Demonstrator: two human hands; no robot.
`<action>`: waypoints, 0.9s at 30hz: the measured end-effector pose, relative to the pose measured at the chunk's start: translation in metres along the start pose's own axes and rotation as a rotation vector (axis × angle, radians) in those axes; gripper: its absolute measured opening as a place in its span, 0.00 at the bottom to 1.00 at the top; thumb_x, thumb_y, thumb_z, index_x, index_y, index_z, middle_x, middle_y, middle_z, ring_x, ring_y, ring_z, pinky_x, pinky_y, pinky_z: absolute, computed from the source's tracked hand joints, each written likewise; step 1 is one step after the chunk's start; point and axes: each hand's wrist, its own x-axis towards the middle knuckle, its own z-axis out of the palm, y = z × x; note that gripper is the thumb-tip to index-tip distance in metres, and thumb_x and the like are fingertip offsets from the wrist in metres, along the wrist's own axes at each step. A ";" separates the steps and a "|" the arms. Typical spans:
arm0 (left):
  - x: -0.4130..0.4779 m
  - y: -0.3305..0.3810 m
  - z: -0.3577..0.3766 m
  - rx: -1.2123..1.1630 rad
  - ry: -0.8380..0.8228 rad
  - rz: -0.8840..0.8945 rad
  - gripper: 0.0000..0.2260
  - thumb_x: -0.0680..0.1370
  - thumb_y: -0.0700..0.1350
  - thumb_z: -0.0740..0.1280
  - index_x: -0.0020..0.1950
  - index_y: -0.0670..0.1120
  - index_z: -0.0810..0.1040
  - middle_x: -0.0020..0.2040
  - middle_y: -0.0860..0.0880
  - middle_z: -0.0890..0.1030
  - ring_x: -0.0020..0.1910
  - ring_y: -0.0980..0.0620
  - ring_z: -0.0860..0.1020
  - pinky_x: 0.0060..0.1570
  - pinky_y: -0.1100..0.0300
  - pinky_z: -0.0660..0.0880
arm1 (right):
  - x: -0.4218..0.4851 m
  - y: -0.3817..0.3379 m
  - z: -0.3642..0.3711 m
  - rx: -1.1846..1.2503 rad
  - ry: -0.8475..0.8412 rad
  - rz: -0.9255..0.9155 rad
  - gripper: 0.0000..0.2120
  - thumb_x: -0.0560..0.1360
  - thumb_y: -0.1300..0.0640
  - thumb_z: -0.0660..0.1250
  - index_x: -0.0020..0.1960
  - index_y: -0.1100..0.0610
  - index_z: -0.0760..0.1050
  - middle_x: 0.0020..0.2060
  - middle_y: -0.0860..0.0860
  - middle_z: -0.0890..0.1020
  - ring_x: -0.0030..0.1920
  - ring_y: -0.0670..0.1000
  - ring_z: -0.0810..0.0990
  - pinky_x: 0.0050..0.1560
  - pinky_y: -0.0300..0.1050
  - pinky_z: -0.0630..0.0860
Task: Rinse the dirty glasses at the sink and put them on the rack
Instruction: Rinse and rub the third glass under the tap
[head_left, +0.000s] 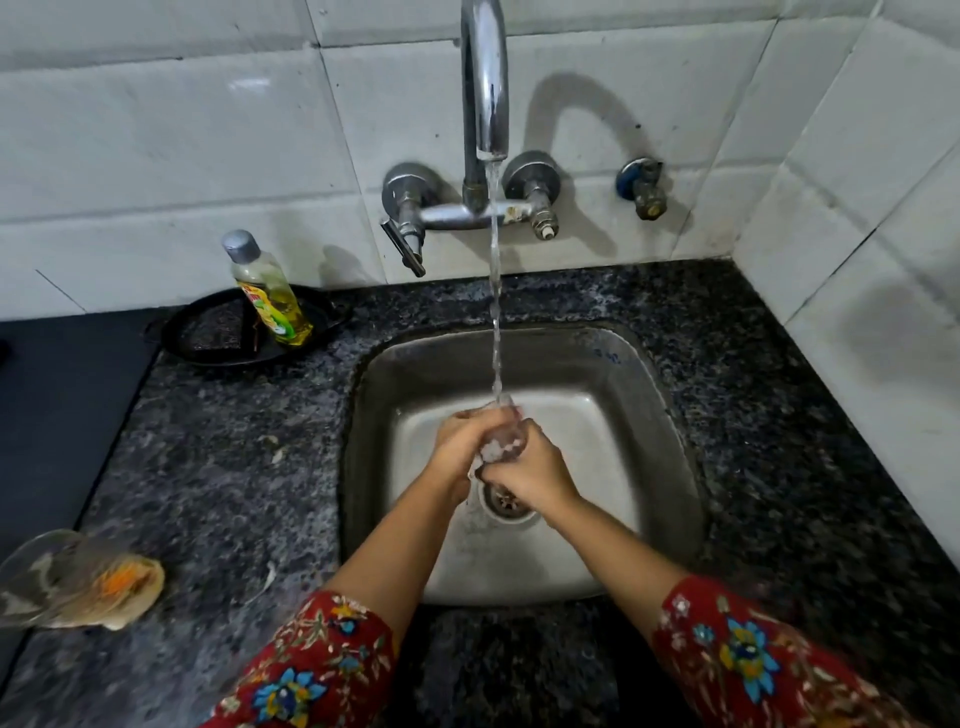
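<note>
Both my forearms reach forward and inward over the steel sink (649, 415), meeting above the drain (506, 501). Sleeves in red floral print end partway up the forearms.

My left hand (460, 447) is curled around the near-left side of a clear glass (501, 441), fingers wrapped over it, wrist bent slightly down. My right hand (532, 475) grips the same glass from the right and below, knuckles up, thumb side toward the left hand. The two hands touch each other around the glass. The glass is mostly hidden between them; I cannot tell which way its mouth faces.

Water stream (496, 312) falls from the chrome faucet spout (485, 78) straight onto the glass and the top of my hands. The glass is held in the air over the sink basin, just behind the drain.

On the speckled dark granite desk (234, 467), a second glass (67, 579) lies on its side at far left, smeared with orange and whitish residue. Behind it, near the wall, a bottle of yellow dish liquid (270, 291) leans in a black round tray (249, 332) holding a dark scrub pad (215, 332). White tile wall (156, 130) behind; a small separate tap (644, 189) right of the faucet.
</note>
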 end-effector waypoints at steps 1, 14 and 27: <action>0.003 0.001 -0.003 -0.045 -0.054 -0.027 0.03 0.72 0.39 0.71 0.40 0.43 0.84 0.37 0.46 0.84 0.38 0.51 0.82 0.39 0.63 0.79 | 0.000 -0.003 -0.002 0.187 -0.116 0.043 0.16 0.63 0.59 0.74 0.49 0.54 0.76 0.39 0.49 0.81 0.42 0.52 0.80 0.46 0.47 0.75; -0.004 0.002 -0.016 -0.330 -0.089 -0.067 0.33 0.78 0.67 0.48 0.74 0.47 0.66 0.70 0.48 0.73 0.69 0.48 0.70 0.73 0.46 0.60 | 0.011 -0.004 -0.003 0.410 -0.089 -0.005 0.26 0.63 0.68 0.75 0.57 0.53 0.72 0.49 0.50 0.82 0.51 0.52 0.81 0.48 0.46 0.79; -0.008 -0.008 -0.011 0.218 -0.013 0.170 0.10 0.79 0.51 0.64 0.57 0.49 0.78 0.52 0.48 0.82 0.50 0.50 0.81 0.47 0.56 0.79 | 0.002 -0.005 -0.023 -0.028 -0.226 0.017 0.27 0.65 0.59 0.74 0.59 0.55 0.64 0.52 0.52 0.77 0.54 0.53 0.77 0.58 0.54 0.76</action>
